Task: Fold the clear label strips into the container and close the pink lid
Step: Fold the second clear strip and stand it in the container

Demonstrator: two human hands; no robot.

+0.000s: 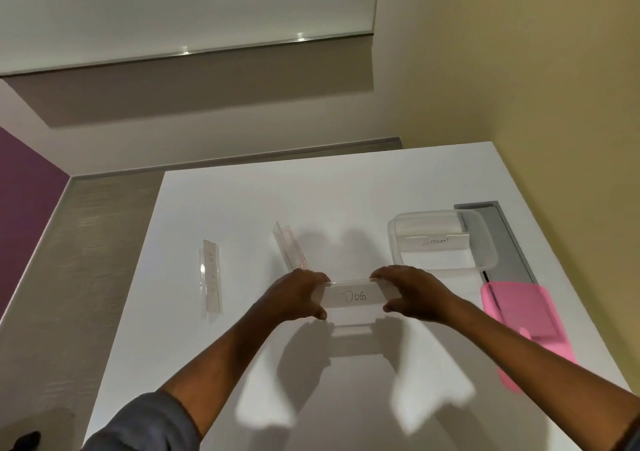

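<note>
Two clear strips [211, 275] [290, 246] lie left of the grip. The left hand [298, 294] and right hand [405, 291] pinch the ends of the "DOG" strip [353, 297], above the table [242, 201]. Right of it: container [440, 239], holding the "ELEPHANT" strip [434, 241], and lid [519, 315].

I had both forearms stretched forward, left hand [298, 293] and right hand [403, 289] level, facing each other, fingers curled in a pinch, thumbs underneath.
</note>
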